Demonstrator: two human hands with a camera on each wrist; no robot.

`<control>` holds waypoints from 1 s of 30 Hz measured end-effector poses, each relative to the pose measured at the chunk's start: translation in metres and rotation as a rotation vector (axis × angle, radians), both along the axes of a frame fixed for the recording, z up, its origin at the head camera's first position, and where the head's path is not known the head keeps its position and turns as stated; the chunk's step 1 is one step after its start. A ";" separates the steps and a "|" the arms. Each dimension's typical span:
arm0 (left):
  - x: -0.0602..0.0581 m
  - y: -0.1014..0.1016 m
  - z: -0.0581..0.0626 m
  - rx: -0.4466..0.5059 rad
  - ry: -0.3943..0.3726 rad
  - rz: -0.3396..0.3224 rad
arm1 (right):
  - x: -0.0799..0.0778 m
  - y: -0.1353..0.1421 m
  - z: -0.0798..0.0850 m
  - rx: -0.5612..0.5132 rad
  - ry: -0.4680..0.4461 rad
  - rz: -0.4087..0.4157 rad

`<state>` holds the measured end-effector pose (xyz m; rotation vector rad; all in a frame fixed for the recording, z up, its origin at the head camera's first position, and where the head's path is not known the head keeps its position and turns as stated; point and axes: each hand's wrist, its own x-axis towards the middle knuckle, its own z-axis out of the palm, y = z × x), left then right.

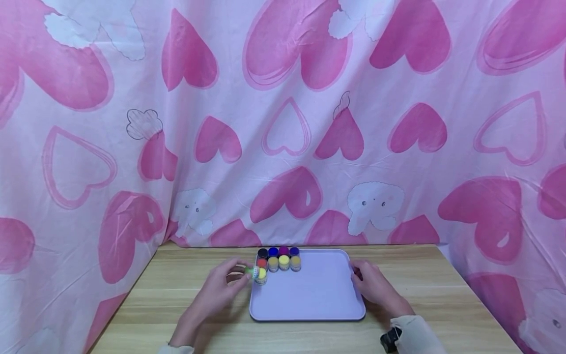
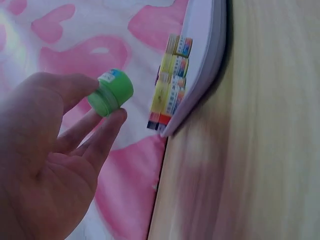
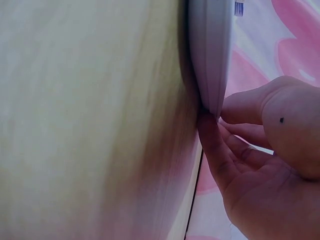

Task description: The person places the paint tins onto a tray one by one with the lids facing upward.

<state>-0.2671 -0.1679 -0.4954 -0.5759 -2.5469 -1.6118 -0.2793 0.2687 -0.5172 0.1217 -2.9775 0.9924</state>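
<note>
Between thumb and fingertips, my left hand [image 1: 219, 286] pinches a small green paint pot [image 2: 114, 91]. It holds the pot tilted, just above the left edge of a lilac tray [image 1: 311, 300]. A yellow paint pot [image 1: 261, 277] stands on the tray right beside it. Behind that are two rows of pots: a red pot [image 1: 262, 263] with ochre and yellow ones, then a black pot [image 1: 263, 253] with blue, magenta and violet ones. On the opposite side, my right hand [image 1: 376, 287] grips the tray's rim [image 3: 212, 75], thumb on top and a finger underneath.
The tray lies on a wood-grain table [image 1: 415, 280]. A pink curtain [image 1: 283, 196] with hearts hangs behind the table and along its sides. A dark band [image 1: 391, 339] sits at the right sleeve.
</note>
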 end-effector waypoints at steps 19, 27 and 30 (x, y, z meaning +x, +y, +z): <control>-0.022 0.059 -0.008 -0.389 0.352 -0.120 | 0.001 0.001 0.001 -0.014 -0.003 -0.001; -0.025 0.066 -0.015 -0.538 0.402 -0.124 | 0.001 0.002 0.001 -0.026 -0.014 -0.009; -0.025 0.068 -0.016 -0.561 0.404 -0.125 | 0.001 0.002 0.001 -0.030 -0.010 -0.008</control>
